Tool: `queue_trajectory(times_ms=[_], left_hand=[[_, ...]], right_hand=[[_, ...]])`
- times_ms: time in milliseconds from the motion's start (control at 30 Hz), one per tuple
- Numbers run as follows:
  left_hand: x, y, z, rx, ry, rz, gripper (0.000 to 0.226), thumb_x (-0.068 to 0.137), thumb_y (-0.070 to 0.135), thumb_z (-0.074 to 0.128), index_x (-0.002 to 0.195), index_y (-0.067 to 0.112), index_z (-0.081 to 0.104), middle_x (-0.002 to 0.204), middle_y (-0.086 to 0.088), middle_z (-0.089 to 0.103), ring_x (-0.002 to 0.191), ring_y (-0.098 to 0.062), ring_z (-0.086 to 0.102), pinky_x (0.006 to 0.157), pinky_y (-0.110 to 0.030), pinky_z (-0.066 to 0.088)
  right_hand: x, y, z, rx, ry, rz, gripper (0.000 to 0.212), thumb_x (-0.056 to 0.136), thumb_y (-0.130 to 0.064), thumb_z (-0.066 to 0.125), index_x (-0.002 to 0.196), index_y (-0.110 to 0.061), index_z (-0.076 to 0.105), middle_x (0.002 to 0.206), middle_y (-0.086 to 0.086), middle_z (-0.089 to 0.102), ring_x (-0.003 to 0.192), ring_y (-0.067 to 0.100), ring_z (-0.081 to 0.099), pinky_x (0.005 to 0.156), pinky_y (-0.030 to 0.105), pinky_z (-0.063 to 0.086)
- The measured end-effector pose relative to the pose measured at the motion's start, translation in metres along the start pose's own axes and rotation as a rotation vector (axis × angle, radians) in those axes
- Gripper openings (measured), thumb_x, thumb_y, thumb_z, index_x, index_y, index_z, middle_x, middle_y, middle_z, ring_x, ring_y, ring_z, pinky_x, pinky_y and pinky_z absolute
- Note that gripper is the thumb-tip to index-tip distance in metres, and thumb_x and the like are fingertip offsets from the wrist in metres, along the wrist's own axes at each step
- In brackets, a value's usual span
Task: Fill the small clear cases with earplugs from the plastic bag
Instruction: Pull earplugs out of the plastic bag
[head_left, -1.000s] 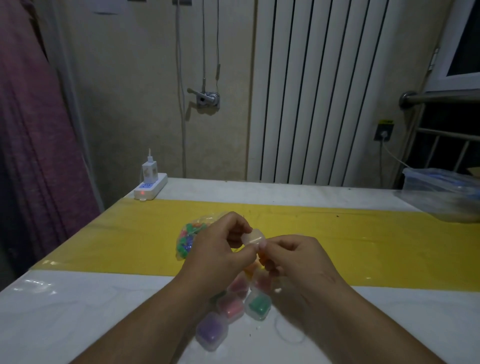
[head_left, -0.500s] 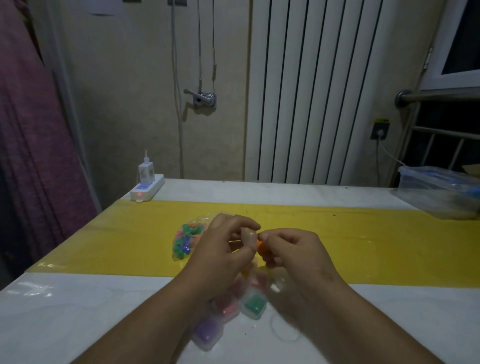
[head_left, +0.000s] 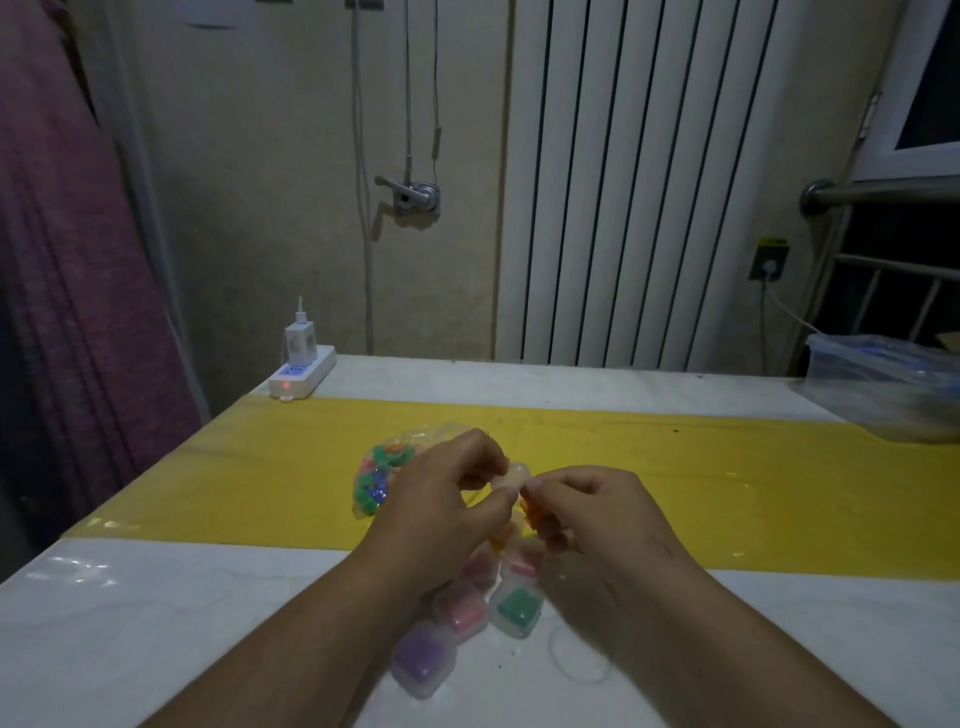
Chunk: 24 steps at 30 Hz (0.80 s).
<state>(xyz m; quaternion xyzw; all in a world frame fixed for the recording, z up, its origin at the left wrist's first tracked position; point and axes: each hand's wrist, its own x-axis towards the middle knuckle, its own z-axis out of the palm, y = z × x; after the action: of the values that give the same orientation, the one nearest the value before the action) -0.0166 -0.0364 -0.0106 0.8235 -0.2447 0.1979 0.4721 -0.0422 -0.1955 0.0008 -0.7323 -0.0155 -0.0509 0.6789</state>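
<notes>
Pinching a small clear plastic case (head_left: 514, 477) between curled thumb and fingers, the left hand (head_left: 441, 499) holds it just above the frame's centre, over the yellow table strip (head_left: 727, 467). The right hand (head_left: 597, 514) grips a small orange earplug (head_left: 531, 512) in its curled fingertips, touching the case from lower right, so the plug likely has only to go up and left. Its long axis and the case's opening are hidden. The crinkled clear plastic bag of coloured earplugs (head_left: 382, 475) lies left of centre, nearer the left hand; filled clear cases (head_left: 517, 608) cluster at lower centre.
</notes>
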Motion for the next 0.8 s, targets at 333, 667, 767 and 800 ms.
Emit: queue_trajectory(times_ms=[333,667,767,800], left_hand=[[-0.002,0.005,0.000,-0.085,-0.003,-0.055,0.025,0.078,0.013,0.076,0.098,0.025,0.068,0.092,0.016,0.068,0.091,0.000,0.065,0.082,-0.022,0.056],[-0.001,0.017,-0.005,-0.289,0.040,-0.230,0.040,0.093,-0.003,0.047,0.097,0.030,0.069,0.084,-0.001,0.065,0.071,-0.019,0.068,0.071,-0.038,0.060],[-0.003,0.017,-0.006,-0.316,-0.033,-0.280,0.035,0.091,0.000,0.056,0.098,0.031,0.070,0.096,0.005,0.066,0.076,-0.018,0.071,0.074,-0.039,0.061],[-0.003,0.016,-0.006,-0.291,-0.038,-0.271,0.029,0.088,0.005,0.064,0.098,0.032,0.070,0.098,0.010,0.067,0.078,-0.013,0.070,0.075,-0.036,0.061]], right_hand=[[-0.003,0.002,0.004,-0.065,0.002,0.018,0.022,0.083,-0.018,0.070,0.067,-0.004,0.072,0.055,0.004,0.052,0.053,0.016,0.043,0.060,0.032,0.040],[-0.003,-0.006,-0.001,0.007,0.107,0.031,0.012,0.080,0.000,0.066,0.069,0.004,0.070,0.057,0.007,0.052,0.053,0.016,0.041,0.043,0.025,0.036],[-0.002,-0.006,-0.004,0.055,0.068,0.026,0.011,0.085,-0.005,0.069,0.077,0.002,0.073,0.061,0.007,0.058,0.056,0.016,0.048,0.047,0.022,0.043],[-0.002,-0.007,-0.005,0.065,0.056,0.030,0.010,0.086,-0.006,0.069,0.080,0.001,0.073,0.062,0.007,0.060,0.057,0.016,0.051,0.049,0.022,0.045]])
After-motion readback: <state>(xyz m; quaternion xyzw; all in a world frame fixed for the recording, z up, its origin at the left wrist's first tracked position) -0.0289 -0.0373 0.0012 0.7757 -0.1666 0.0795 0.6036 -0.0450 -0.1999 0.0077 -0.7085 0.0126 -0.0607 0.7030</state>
